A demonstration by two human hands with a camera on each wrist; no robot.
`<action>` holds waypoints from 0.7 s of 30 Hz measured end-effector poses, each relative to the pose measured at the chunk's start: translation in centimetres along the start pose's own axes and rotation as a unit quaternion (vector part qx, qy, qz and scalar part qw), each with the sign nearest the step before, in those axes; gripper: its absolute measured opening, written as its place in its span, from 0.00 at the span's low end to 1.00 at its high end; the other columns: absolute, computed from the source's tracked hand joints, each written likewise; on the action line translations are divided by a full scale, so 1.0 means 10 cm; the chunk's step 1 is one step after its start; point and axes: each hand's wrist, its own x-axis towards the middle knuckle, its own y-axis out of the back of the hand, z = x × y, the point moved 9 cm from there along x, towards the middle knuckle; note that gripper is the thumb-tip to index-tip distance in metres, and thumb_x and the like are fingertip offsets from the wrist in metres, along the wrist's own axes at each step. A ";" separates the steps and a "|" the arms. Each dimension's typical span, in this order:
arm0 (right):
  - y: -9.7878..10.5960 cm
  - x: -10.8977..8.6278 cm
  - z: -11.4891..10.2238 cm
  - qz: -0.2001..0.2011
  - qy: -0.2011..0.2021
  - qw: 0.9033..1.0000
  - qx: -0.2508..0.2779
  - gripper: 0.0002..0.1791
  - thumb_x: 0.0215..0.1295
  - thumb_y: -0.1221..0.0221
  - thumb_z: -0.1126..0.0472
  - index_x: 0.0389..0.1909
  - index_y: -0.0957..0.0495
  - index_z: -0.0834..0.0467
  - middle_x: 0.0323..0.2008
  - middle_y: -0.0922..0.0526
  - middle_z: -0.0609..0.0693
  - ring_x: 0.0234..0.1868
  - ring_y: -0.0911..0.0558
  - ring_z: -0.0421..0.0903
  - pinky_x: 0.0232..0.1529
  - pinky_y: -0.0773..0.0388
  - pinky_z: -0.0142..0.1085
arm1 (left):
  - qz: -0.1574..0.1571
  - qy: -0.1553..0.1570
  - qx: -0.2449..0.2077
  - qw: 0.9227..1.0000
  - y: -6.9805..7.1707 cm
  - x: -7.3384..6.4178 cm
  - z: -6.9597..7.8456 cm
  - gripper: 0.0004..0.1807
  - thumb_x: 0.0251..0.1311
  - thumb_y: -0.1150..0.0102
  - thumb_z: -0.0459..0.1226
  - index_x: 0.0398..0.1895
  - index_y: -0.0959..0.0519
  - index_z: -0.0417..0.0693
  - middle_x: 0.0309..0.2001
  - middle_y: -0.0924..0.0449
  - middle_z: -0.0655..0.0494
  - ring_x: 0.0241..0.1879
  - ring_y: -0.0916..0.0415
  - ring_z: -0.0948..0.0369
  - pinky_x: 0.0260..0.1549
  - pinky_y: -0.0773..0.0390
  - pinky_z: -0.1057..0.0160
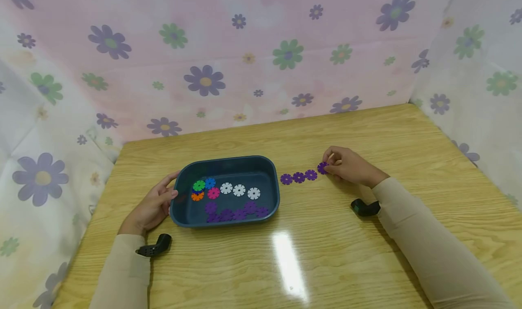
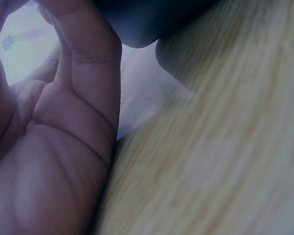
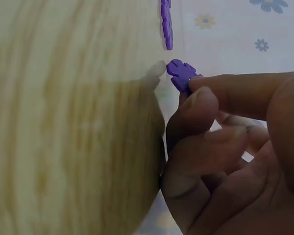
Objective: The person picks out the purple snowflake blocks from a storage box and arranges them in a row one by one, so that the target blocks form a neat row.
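Note:
My right hand [image 1: 346, 166] pinches a purple notched disc [image 3: 182, 74] between thumb and index finger, just over the table. Left of it, three purple discs [image 1: 299, 177] lie on the wood in a row, and the held disc is a small gap from the row's right end. With my left hand [image 1: 152, 205] I grip the left rim of a dark blue plastic tub [image 1: 224, 225], thumb on the rim. Inside the tub are three white discs [image 1: 239, 190], one green disc [image 1: 199, 185], blue, pink and orange ones, and several purple discs [image 1: 226, 215] along the near side.
The wooden table [image 1: 326, 263] runs back to a flower-printed cloth [image 1: 253, 37] at its far edge, with more such cloth at both sides. A black wrist camera [image 1: 157, 245] sits on the left sleeve, another [image 1: 364, 207] on the right one.

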 end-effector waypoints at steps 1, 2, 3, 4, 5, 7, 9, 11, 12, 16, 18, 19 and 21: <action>0.00 0.00 0.00 -0.002 -0.002 1.000 0.000 0.07 0.73 0.44 0.65 0.48 0.28 0.61 0.39 0.24 0.58 0.27 0.25 0.47 0.26 0.24 0.37 | 0.000 0.000 0.002 1.000 0.00 0.00 0.00 0.28 0.78 0.65 0.29 0.75 0.44 0.61 0.45 0.17 0.59 0.31 0.18 0.67 0.29 0.19 0.71; 0.00 0.00 0.01 -0.004 -0.002 1.000 0.001 0.08 0.73 0.44 0.65 0.49 0.28 0.61 0.39 0.24 0.58 0.27 0.25 0.46 0.26 0.24 0.36 | 0.001 0.000 0.004 1.000 0.01 0.00 -0.01 0.28 0.78 0.65 0.29 0.75 0.44 0.61 0.44 0.17 0.59 0.31 0.18 0.67 0.29 0.19 0.70; 0.00 0.00 0.01 -0.006 -0.003 1.000 0.001 0.08 0.73 0.44 0.65 0.49 0.28 0.62 0.38 0.24 0.58 0.26 0.25 0.46 0.26 0.24 0.36 | 0.002 0.000 0.005 1.000 0.01 0.00 -0.01 0.28 0.78 0.65 0.29 0.75 0.44 0.62 0.44 0.17 0.59 0.31 0.18 0.68 0.29 0.19 0.70; -0.01 -0.01 0.02 -0.007 -0.004 1.000 0.001 0.08 0.73 0.43 0.65 0.48 0.27 0.62 0.38 0.23 0.58 0.26 0.25 0.45 0.26 0.24 0.36 | 0.002 0.000 0.005 1.000 0.01 0.00 -0.01 0.28 0.78 0.65 0.29 0.75 0.44 0.62 0.44 0.17 0.59 0.31 0.18 0.68 0.29 0.19 0.70; -0.01 -0.01 0.03 -0.009 -0.005 1.000 0.000 0.08 0.72 0.43 0.65 0.48 0.27 0.62 0.38 0.23 0.58 0.26 0.25 0.45 0.26 0.24 0.36 | 0.002 -0.001 0.006 1.000 0.01 0.00 -0.01 0.28 0.78 0.65 0.29 0.75 0.44 0.62 0.44 0.17 0.59 0.31 0.18 0.68 0.29 0.19 0.70; -0.02 -0.01 0.04 -0.014 -0.007 1.000 -0.004 0.07 0.72 0.43 0.66 0.48 0.26 0.62 0.38 0.23 0.58 0.26 0.25 0.45 0.26 0.24 0.36 | 0.002 -0.001 0.008 1.000 0.01 0.00 -0.01 0.28 0.78 0.65 0.29 0.75 0.44 0.62 0.43 0.17 0.60 0.30 0.18 0.68 0.29 0.20 0.71; -0.02 -0.01 0.05 -0.015 -0.009 1.000 -0.009 0.07 0.72 0.43 0.66 0.47 0.26 0.61 0.38 0.23 0.58 0.26 0.25 0.46 0.26 0.24 0.35 | 0.002 -0.001 0.008 1.000 0.01 0.01 -0.02 0.28 0.78 0.65 0.29 0.74 0.43 0.63 0.44 0.16 0.60 0.31 0.17 0.68 0.29 0.19 0.70; -0.03 -0.01 0.06 -0.019 -0.007 1.000 -0.014 0.07 0.72 0.43 0.66 0.48 0.26 0.61 0.38 0.23 0.58 0.26 0.25 0.46 0.26 0.24 0.36 | 0.001 -0.001 0.010 1.000 0.01 0.01 -0.02 0.28 0.78 0.65 0.29 0.74 0.43 0.63 0.43 0.16 0.60 0.30 0.18 0.69 0.28 0.20 0.71; -0.03 -0.01 0.07 -0.020 -0.007 1.000 -0.016 0.07 0.72 0.43 0.67 0.48 0.26 0.61 0.39 0.23 0.58 0.27 0.25 0.46 0.26 0.24 0.36 | 0.002 -0.001 0.011 1.000 0.01 0.01 -0.03 0.28 0.78 0.65 0.29 0.74 0.43 0.63 0.43 0.16 0.60 0.30 0.18 0.69 0.28 0.20 0.71; -0.05 0.01 0.07 -0.025 -0.001 0.999 -0.024 0.08 0.71 0.43 0.67 0.49 0.25 0.61 0.39 0.24 0.58 0.27 0.25 0.46 0.26 0.24 0.36 | 0.001 -0.002 0.012 1.000 0.01 0.01 -0.03 0.27 0.78 0.64 0.29 0.74 0.42 0.63 0.41 0.17 0.61 0.28 0.20 0.70 0.26 0.22 0.73; -0.05 0.01 0.06 -0.026 0.000 0.999 -0.029 0.08 0.72 0.44 0.68 0.49 0.25 0.61 0.39 0.24 0.57 0.27 0.25 0.46 0.27 0.24 0.36 | -0.002 -0.005 0.009 1.000 0.00 0.01 -0.02 0.28 0.78 0.64 0.29 0.74 0.42 0.63 0.41 0.17 0.61 0.28 0.20 0.70 0.27 0.22 0.73; -0.05 0.01 0.06 -0.027 0.001 0.999 -0.032 0.08 0.72 0.44 0.68 0.49 0.25 0.61 0.39 0.24 0.57 0.27 0.25 0.45 0.27 0.24 0.35 | -0.004 -0.006 0.007 1.000 0.00 0.01 -0.01 0.28 0.78 0.64 0.29 0.74 0.43 0.63 0.41 0.17 0.61 0.29 0.20 0.69 0.27 0.22 0.73; -0.05 0.01 0.05 -0.028 0.003 0.999 -0.035 0.08 0.72 0.44 0.68 0.49 0.25 0.62 0.39 0.24 0.57 0.27 0.25 0.46 0.27 0.23 0.36 | -0.007 -0.009 0.002 1.000 -0.01 0.01 0.00 0.28 0.78 0.65 0.29 0.75 0.43 0.62 0.42 0.16 0.60 0.30 0.19 0.69 0.28 0.21 0.72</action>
